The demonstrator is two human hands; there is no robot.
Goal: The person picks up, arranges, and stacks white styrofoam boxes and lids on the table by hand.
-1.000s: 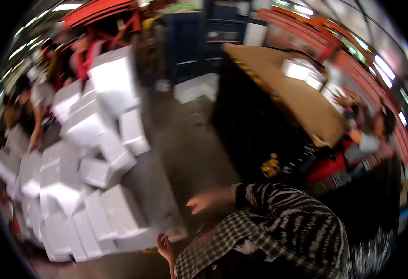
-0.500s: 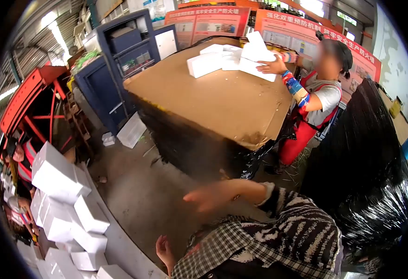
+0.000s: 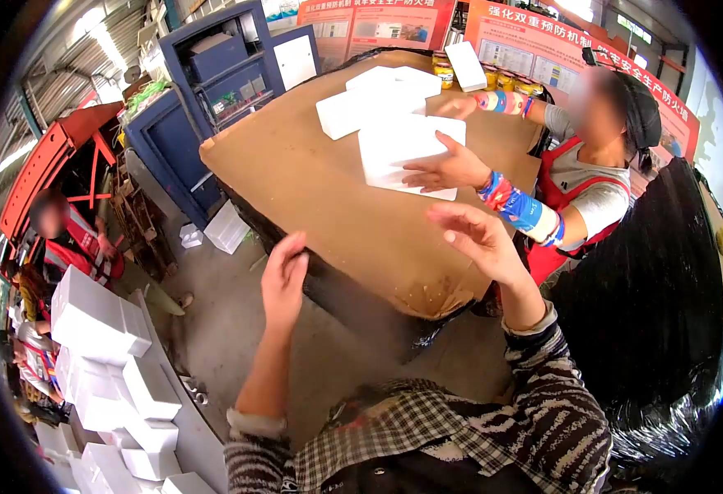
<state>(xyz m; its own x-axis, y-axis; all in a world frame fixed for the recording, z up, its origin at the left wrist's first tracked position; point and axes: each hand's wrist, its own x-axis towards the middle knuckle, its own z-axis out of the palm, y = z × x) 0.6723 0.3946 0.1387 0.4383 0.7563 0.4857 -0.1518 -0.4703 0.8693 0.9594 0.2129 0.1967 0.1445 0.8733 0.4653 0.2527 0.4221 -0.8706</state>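
My left hand (image 3: 284, 281) is raised, empty, near the front-left edge of the cardboard-topped stack (image 3: 296, 185). My right hand (image 3: 487, 240) reaches over the near side of that stack, fingers apart, with nothing in it. Just beyond it lies a white box (image 3: 403, 156), which neither of my hands touches. A co-worker's hand (image 3: 452, 165) rests on the right side of this box. Behind it, more white boxes (image 3: 341, 114) sit on the cardboard. Another white box (image 3: 465, 66) leans at the far edge beside several yellow-labelled jars (image 3: 506, 81).
White boxes (image 3: 102, 321) are piled on a grey table (image 3: 201, 436) at my left. A black-wrapped stack (image 3: 641, 272) stands at right, near the co-worker in red overalls (image 3: 576, 173). Blue cabinets (image 3: 230, 74) are at the back. Other people (image 3: 77, 239) stand at far left.
Both my hands have risen and moved forward towards the stack. The co-worker has brought a white box down onto the cardboard, nearer to me. My view has shifted closer.
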